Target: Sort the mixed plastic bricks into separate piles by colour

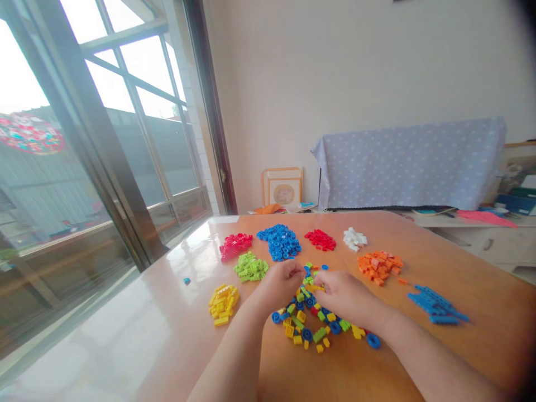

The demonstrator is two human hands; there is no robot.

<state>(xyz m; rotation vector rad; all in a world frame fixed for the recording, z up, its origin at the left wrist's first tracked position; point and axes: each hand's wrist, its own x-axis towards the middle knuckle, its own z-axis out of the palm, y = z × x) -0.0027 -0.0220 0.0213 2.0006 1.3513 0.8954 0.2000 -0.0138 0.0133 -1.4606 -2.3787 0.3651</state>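
Observation:
Over the far side of a mixed pile of toy building bricks [298,322], my left hand [278,286] is closed, its fingers curled and pressed together. Whatever lies in its fingertips is too small to make out. Facing it from the right, my right hand [345,291] is also closed above the pile. A yellow brick [317,288] shows at its fingertips, but whether it is gripped or lies beneath them I cannot tell. The pile mixes yellow, green and blue pieces, among them blue round pieces [307,335]. Between the hands more loose bricks show.
Sorted heaps lie around on the wooden table [343,374]: yellow [224,304], lime green [251,267], pink [235,245], blue [280,243], red [320,239], white [354,239], orange [380,267] and long blue pieces [435,304]. A small blue piece [186,281] sits apart at left.

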